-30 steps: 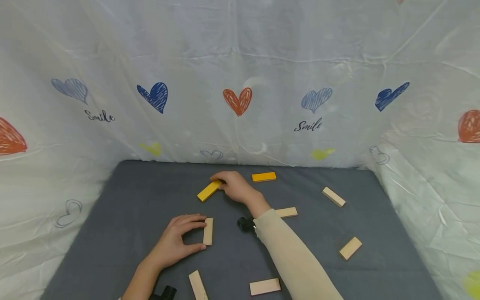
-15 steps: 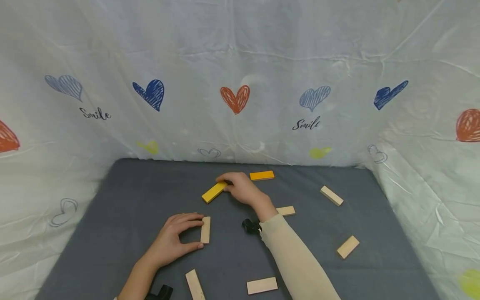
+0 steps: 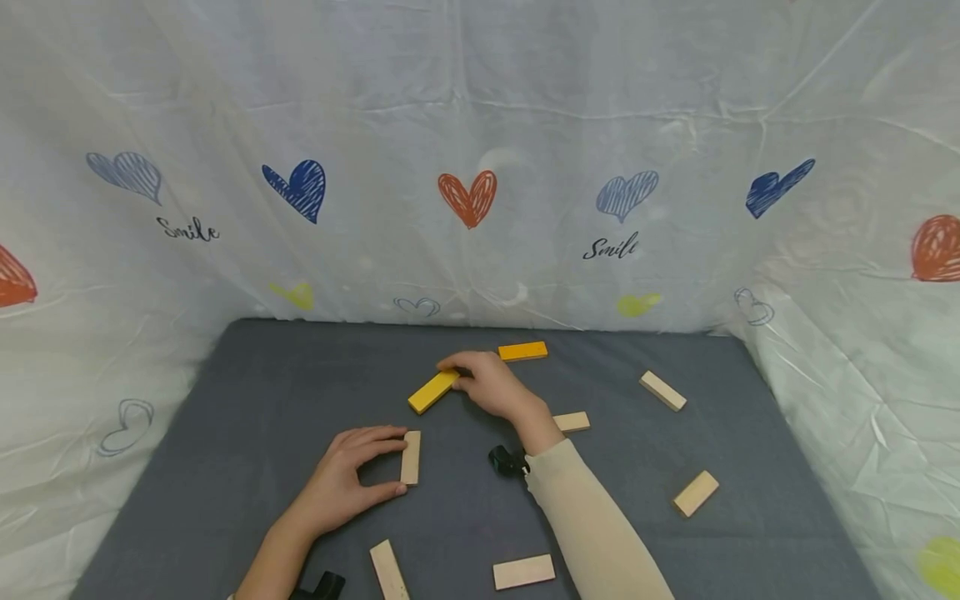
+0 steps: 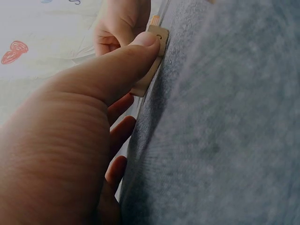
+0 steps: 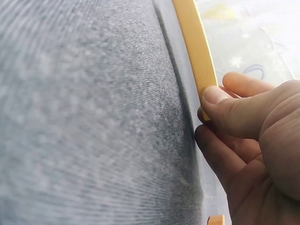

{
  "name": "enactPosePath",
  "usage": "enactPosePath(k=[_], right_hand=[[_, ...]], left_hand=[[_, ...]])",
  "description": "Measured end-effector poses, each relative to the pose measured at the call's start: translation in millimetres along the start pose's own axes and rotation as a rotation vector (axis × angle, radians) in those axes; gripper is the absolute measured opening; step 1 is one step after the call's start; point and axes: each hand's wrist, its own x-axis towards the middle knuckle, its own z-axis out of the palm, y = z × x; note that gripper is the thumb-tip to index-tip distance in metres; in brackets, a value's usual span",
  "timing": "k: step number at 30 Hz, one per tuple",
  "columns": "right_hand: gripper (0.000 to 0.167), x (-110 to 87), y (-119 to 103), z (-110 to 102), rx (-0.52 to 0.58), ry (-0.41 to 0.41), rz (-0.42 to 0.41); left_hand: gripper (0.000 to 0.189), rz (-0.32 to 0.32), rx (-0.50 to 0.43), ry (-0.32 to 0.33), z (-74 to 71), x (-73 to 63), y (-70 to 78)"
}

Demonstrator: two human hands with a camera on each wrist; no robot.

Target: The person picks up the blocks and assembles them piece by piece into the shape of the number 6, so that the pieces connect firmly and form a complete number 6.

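Note:
My right hand (image 3: pixel 495 387) pinches the near-right end of a yellow wooden block (image 3: pixel 432 392) between thumb and fingers. The block slants across the grey cloth, its free end pointing left and toward me. In the right wrist view the thumb presses the flat face of that yellow block (image 5: pixel 196 42). Nearer to me, on the left, my left hand (image 3: pixel 341 483) holds a plain wooden block (image 3: pixel 410 458) by its two ends, thumb at the near end and fingertips at the far one. The left wrist view shows the thumb on the end of this plain block (image 4: pixel 162 38).
An orange-yellow block (image 3: pixel 522 351) lies behind my right hand. One plain block (image 3: pixel 572 422) is partly covered by my right forearm. More plain blocks lie at right (image 3: pixel 663 391) and near the front (image 3: pixel 524 572). A white curtain (image 3: pixel 465 275) with printed hearts hangs along the back edge.
My right hand has drawn the yellow block a little to the right and toward me. The left hand keeps its grip on the plain block. The head view has shifted slightly.

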Motion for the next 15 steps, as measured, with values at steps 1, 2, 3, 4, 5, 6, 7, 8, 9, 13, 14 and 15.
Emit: enactPosePath(k=[1, 2, 3, 4, 5, 6, 7, 8, 9, 13, 14, 15], right_hand=[[0.040, -0.8, 0.2, 0.2, 0.003, 0.001, 0.001], [0.040, -1.5, 0.5, 0.4, 0.007, 0.001, 0.001], [0.040, -2.0, 1.1, 0.6, 0.008, 0.001, -0.001], [0.040, -2.4, 1.5, 1.0, 0.010, 0.000, -0.002], [0.040, -3.0, 2.2, 1.4, 0.014, 0.000, -0.006], [0.040, -3.7, 2.6, 1.7, 0.015, 0.000, -0.010], [0.040, -4.4, 2.8, 1.9, 0.015, 0.000, -0.016], [0.040, -5.0, 3.0, 2.1, 0.014, 0.001, -0.022], [0.039, -5.5, 3.2, 2.5, 0.013, 0.000, -0.029], [0.039, -7.2, 2.3, 3.1, 0.012, -0.001, -0.047], [0.039, -7.5, 2.3, 3.3, 0.011, -0.001, -0.048], [0.039, -7.7, 2.2, 3.7, 0.009, -0.001, -0.050]], left_hand=[[0.061, -0.003, -0.002, -0.002, 0.2, 0.3, 0.0], [0.062, -0.005, 0.000, -0.003, 0.2, 0.5, 0.0], [0.062, -0.007, 0.001, -0.003, 0.5, 0.7, -0.3], [0.061, -0.007, 0.001, -0.002, 0.7, 0.9, -0.4], [0.061, -0.007, 0.001, -0.001, 0.8, 1.0, -0.4], [0.062, -0.007, 0.003, -0.001, 0.9, 1.1, -0.6], [0.062, -0.009, 0.004, -0.002, 0.9, 1.1, -0.7], [0.062, -0.011, 0.006, -0.003, 1.1, 1.0, -1.1], [0.062, -0.010, 0.008, -0.003, 1.2, 1.1, -1.4], [0.062, -0.023, 0.006, -0.013, 1.3, 1.4, -2.7], [0.062, -0.024, 0.006, -0.016, 1.3, 1.5, -2.9], [0.062, -0.025, 0.005, -0.018, 1.3, 1.7, -2.8]])
